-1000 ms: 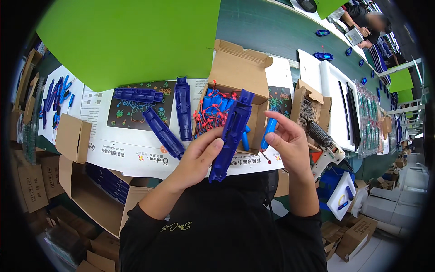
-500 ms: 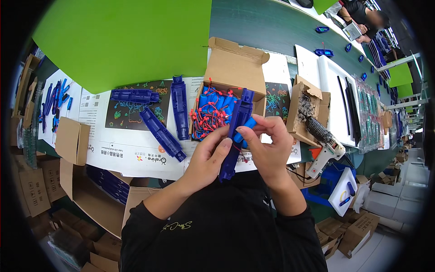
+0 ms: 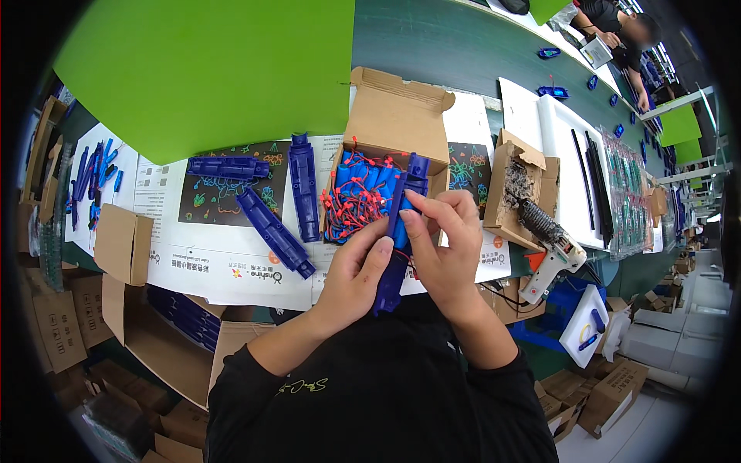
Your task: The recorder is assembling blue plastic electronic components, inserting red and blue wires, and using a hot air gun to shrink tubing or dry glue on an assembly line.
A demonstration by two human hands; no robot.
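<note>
My left hand (image 3: 356, 270) is closed around the lower half of a long dark-blue plastic housing (image 3: 389, 292), which I hold upright over the near edge of the papers. A blue cylindrical battery (image 3: 400, 234) with a red lead lies in the housing's channel, partly hidden by my fingers. The thumb and forefinger of my right hand (image 3: 449, 251) are on the battery, against the housing. Just behind, an open cardboard box (image 3: 401, 96) holds several blue batteries (image 3: 359, 181) with red connectors. Three more blue housings (image 3: 305, 189) lie to the left.
A glue gun (image 3: 557, 262) rests by a small torn carton (image 3: 515, 181) at right, near a white foam tray (image 3: 567, 143). A green panel (image 3: 208, 69) stands behind at left. An open carton of housings (image 3: 158, 328) sits at lower left. Another person (image 3: 617, 35) works at far right.
The battery, tilted out across the housing before, now lies along its channel. My right fingers have moved left and down onto it. The far person's arm has stretched out.
</note>
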